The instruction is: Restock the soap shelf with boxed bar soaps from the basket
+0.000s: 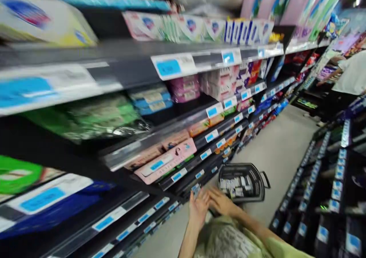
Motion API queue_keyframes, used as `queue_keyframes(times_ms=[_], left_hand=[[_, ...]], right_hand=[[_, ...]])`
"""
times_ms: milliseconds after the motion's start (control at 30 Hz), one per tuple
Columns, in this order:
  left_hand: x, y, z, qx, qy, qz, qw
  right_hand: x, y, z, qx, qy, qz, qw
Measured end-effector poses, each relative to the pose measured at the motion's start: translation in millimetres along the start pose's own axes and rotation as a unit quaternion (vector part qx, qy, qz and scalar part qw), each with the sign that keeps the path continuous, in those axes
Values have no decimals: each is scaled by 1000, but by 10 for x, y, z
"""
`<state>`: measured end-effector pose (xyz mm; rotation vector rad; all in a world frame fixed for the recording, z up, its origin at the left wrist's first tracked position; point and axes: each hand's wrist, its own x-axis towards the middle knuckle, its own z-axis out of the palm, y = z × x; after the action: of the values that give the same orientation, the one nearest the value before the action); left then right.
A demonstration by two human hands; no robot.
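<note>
My left hand [198,207] is held up in front of me with its palm turned up and its fingers apart. Against it lies my right hand [222,202], fingers stretched toward the left palm; they seem to touch. I see nothing held in either hand. Just beyond them a black shopping basket [260,185] sits low in the aisle, holding several small white and dark packages [236,185]. A shelf price label [196,188] shows close behind my left fingertips.
Shelves on the left carry soap boxes [188,27], green packs [108,115] and pink boxes [224,83]. A pink display strip [167,160] juts from one shelf edge. Dark shelving [320,181] lines the right. Farther along the floor [281,136], a person in white [350,74] stands.
</note>
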<state>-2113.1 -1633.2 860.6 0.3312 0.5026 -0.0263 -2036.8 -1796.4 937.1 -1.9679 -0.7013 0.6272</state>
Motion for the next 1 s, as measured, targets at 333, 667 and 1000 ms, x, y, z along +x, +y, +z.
queue_keyframes(times_ms=[333,667,1000], left_hand=[[-84,-307,-158,58,142,-27,988],[845,-1185,554,621,-63,12,781],[2104,-2247,-360,725,-34,-64,685]], right_hand=[[-1240,1518,-1147,199,341,351,849],[-216,1310,-145,377,257,336,824],[-113,2559,-363,430,206,403,781]])
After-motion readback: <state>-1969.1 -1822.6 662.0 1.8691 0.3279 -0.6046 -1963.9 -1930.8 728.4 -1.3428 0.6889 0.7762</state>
